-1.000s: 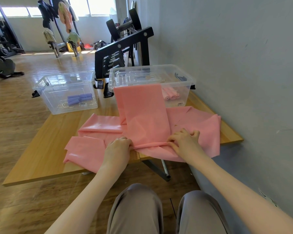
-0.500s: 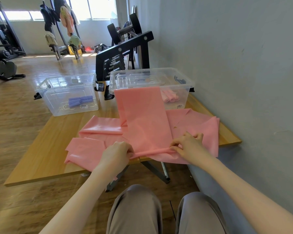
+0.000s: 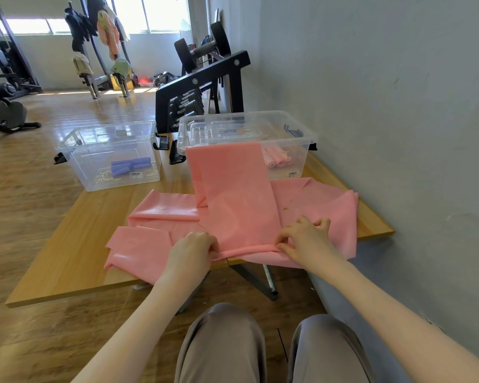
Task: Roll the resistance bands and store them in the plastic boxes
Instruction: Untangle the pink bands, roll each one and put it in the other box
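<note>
A long pink resistance band (image 3: 233, 194) runs from the near table edge up against the right clear plastic box (image 3: 302, 134). Its near end is a thin roll. My left hand (image 3: 191, 250) pinches the roll's left end and my right hand (image 3: 304, 239) pinches its right end. More pink bands (image 3: 138, 244) lie spread flat underneath, left and right. Rolled pink bands (image 3: 277, 159) lie inside the right box. The left clear box (image 3: 75, 142) holds rolled purple bands (image 3: 130, 165).
The wooden table (image 3: 67, 255) stands against a grey wall (image 3: 385, 106) on the right. A black dumbbell rack (image 3: 199, 87) stands behind the boxes. Gym machines stand across the wooden floor at the far left. My knees are below the table's near edge.
Both hands stay on the band's near end and have turned it slightly, so the roll sits a little tighter. The view has shifted a bit.
</note>
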